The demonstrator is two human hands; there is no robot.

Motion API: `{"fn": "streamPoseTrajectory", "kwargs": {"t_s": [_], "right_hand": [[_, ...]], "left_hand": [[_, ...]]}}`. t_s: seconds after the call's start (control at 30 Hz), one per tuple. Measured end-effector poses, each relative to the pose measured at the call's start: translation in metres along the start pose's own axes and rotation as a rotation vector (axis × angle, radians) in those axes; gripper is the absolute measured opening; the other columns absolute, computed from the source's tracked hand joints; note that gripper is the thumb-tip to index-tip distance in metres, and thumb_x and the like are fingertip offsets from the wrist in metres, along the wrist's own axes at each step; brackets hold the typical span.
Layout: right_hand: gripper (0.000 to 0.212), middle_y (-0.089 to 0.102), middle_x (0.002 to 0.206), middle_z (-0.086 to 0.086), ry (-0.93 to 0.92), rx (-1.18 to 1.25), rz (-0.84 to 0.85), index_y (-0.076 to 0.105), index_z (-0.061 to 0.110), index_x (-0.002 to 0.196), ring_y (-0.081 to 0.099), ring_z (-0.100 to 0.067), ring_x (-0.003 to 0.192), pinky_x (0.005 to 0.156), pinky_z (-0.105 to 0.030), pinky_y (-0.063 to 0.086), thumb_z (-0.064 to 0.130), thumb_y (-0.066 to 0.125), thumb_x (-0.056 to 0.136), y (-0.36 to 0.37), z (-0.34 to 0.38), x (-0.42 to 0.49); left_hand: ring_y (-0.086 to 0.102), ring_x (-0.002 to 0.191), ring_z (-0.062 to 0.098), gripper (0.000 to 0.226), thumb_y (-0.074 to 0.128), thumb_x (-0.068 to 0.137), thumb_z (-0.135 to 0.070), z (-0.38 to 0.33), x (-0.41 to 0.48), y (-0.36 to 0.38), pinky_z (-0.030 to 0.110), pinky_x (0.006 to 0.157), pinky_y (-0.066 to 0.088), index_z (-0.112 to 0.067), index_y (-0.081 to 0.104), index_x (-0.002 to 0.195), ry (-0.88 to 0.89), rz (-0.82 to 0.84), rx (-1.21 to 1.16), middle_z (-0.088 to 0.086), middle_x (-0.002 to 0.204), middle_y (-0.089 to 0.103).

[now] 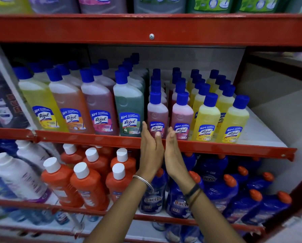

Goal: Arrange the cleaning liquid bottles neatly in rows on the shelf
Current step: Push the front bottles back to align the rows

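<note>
Small pink Lizol bottles with blue caps stand in two rows on the red middle shelf (94, 137); the front ones are the left pink bottle (157, 113) and the right pink bottle (181, 116). My left hand (151, 149) and my right hand (173, 151) are raised side by side, palms facing each other, fingers straight, in front of the left pink bottle's base. Fingertips reach the bottle's label; neither hand grips anything. Two rows of small yellow bottles (206, 118) stand to the right.
Large Lizol bottles, yellow (39, 100), orange, pink and green (129, 109), fill the shelf's left part. Bare white shelf surface (262, 130) lies at the right end. Below are orange bottles with white caps (87, 185) and blue bottles with orange caps (220, 190).
</note>
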State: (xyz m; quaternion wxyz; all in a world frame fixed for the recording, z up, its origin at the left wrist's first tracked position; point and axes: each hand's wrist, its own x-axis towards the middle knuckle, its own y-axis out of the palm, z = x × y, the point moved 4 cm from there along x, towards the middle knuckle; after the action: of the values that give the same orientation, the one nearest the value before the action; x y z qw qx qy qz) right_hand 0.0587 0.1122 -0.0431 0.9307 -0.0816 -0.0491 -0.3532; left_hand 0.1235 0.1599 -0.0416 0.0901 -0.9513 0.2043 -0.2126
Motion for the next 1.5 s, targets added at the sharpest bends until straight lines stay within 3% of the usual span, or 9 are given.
{"fn": "streamPoseTrajectory", "kwargs": {"t_s": [0.33, 0.47, 0.57, 0.8, 0.97, 1.1, 1.23, 1.37, 1.5], "right_hand": [[0.105, 0.034, 0.156, 0.004, 0.024, 0.106, -0.175, 0.032, 0.026, 0.148, 0.032, -0.01, 0.143, 0.121, -0.044, 0.024, 0.093, 0.019, 0.068, 0.022, -0.01, 0.011], [0.084, 0.038, 0.141, 0.01, -0.173, 0.135, -0.335, 0.036, 0.022, 0.141, 0.041, 0.0, 0.128, 0.112, -0.021, 0.032, 0.078, 0.023, 0.08, 0.032, 0.007, -0.004], [0.101, 0.04, 0.14, 0.01, -0.258, 0.063, -0.263, 0.037, 0.018, 0.142, 0.039, 0.01, 0.125, 0.103, -0.004, 0.028, 0.088, 0.02, 0.071, 0.057, 0.016, -0.006], [0.098, 0.008, 0.164, -0.005, -0.052, -0.11, -0.153, 0.008, 0.012, 0.153, 0.007, -0.016, 0.151, 0.114, -0.023, 0.004, 0.072, 0.013, 0.076, 0.099, 0.02, 0.013], [0.12, 0.032, 0.156, -0.01, -0.042, -0.126, -0.273, 0.03, 0.013, 0.147, 0.03, -0.022, 0.144, 0.121, -0.044, 0.023, 0.094, 0.006, 0.062, 0.104, 0.013, 0.024], [0.13, 0.035, 0.155, -0.009, -0.028, -0.083, -0.306, 0.033, 0.014, 0.146, 0.034, -0.022, 0.142, 0.119, -0.045, 0.026, 0.099, 0.004, 0.053, 0.102, 0.016, 0.024], [0.125, 0.035, 0.152, -0.009, -0.132, -0.081, -0.38, 0.036, 0.01, 0.143, 0.034, -0.02, 0.139, 0.115, -0.031, 0.024, 0.096, 0.004, 0.059, 0.105, 0.023, 0.012], [0.095, 0.032, 0.147, -0.005, -0.434, -0.116, -0.329, 0.035, 0.011, 0.143, 0.031, -0.006, 0.136, 0.113, -0.021, 0.025, 0.08, 0.015, 0.08, 0.125, 0.032, -0.003], [0.115, 0.023, 0.158, -0.002, -0.319, -0.086, -0.057, 0.023, 0.012, 0.15, 0.017, 0.005, 0.141, 0.113, -0.006, 0.011, 0.091, 0.012, 0.068, 0.156, 0.026, 0.005]], "left_hand": [[0.027, 0.136, 0.009, 0.049, 0.037, 0.098, -0.024, 0.008, -0.001, -0.02, 0.015, 0.107, 0.018, -0.011, 0.024, 0.143, 0.091, 0.141, 0.063, 0.006, 0.151, 0.03], [0.048, 0.113, 0.007, 0.031, 0.04, 0.093, -0.019, 0.01, -0.005, -0.057, 0.026, 0.101, 0.039, -0.007, 0.053, 0.119, 0.252, -0.133, 0.018, 0.006, 0.121, 0.057], [0.046, 0.119, 0.016, 0.033, 0.039, 0.093, -0.017, 0.016, 0.005, -0.085, 0.023, 0.105, 0.034, -0.004, 0.049, 0.122, 0.275, -0.258, 0.007, 0.012, 0.126, 0.051], [0.022, 0.142, 0.023, 0.052, 0.032, 0.099, -0.026, 0.029, 0.025, -0.095, 0.029, 0.115, 0.018, -0.003, 0.017, 0.144, 0.053, 0.05, 0.088, 0.016, 0.154, 0.024], [0.019, 0.143, 0.023, 0.051, 0.028, 0.099, -0.026, 0.029, 0.033, -0.102, 0.025, 0.113, 0.014, -0.002, 0.018, 0.144, 0.019, 0.128, 0.139, 0.015, 0.155, 0.022], [0.017, 0.144, 0.021, 0.05, 0.029, 0.099, -0.025, 0.029, 0.034, -0.105, 0.026, 0.114, 0.011, -0.004, 0.018, 0.144, 0.015, 0.196, 0.143, 0.013, 0.156, 0.02], [0.041, 0.13, 0.027, 0.042, 0.04, 0.095, -0.024, 0.029, 0.034, -0.124, 0.034, 0.11, 0.029, -0.004, 0.042, 0.132, 0.102, 0.06, 0.079, 0.016, 0.138, 0.048], [0.034, 0.126, 0.024, 0.042, 0.039, 0.093, -0.029, 0.031, 0.039, -0.162, 0.023, 0.107, 0.018, -0.008, 0.042, 0.129, 0.202, -0.269, 0.098, 0.015, 0.133, 0.044], [0.022, 0.141, 0.027, 0.049, 0.034, 0.097, -0.028, 0.049, 0.054, -0.178, 0.037, 0.117, 0.016, -0.006, 0.027, 0.141, 0.068, -0.111, 0.071, 0.017, 0.149, 0.03]]}}
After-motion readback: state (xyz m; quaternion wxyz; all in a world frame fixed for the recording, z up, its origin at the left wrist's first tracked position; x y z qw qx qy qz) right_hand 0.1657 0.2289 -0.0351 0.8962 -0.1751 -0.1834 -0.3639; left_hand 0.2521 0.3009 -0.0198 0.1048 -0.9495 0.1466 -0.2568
